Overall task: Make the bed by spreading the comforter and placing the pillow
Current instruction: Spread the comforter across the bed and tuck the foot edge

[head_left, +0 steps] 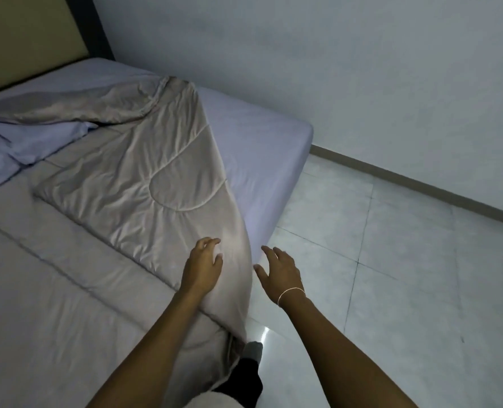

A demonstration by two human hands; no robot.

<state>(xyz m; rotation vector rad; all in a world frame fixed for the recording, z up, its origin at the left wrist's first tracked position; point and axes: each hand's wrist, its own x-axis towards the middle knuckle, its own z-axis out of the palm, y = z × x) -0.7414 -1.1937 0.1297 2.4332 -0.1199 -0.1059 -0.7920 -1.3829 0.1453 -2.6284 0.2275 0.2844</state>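
No readable text, label, brand, number or sign appears anywhere in view.

Grey comforter [144, 184] folded back over itself on bed [256, 148], crumpled toward headboard [23, 39]. Left hand [203, 266] over comforter's near edge, fingers loosely curled. Right hand [279, 269] just beside that edge, fingers spread, gripping nothing. Lavender pillow [23, 142] left of fold.

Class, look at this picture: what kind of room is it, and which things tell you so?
Most likely a bedroom: a bed with a headboard, a rumpled comforter and a pillow.
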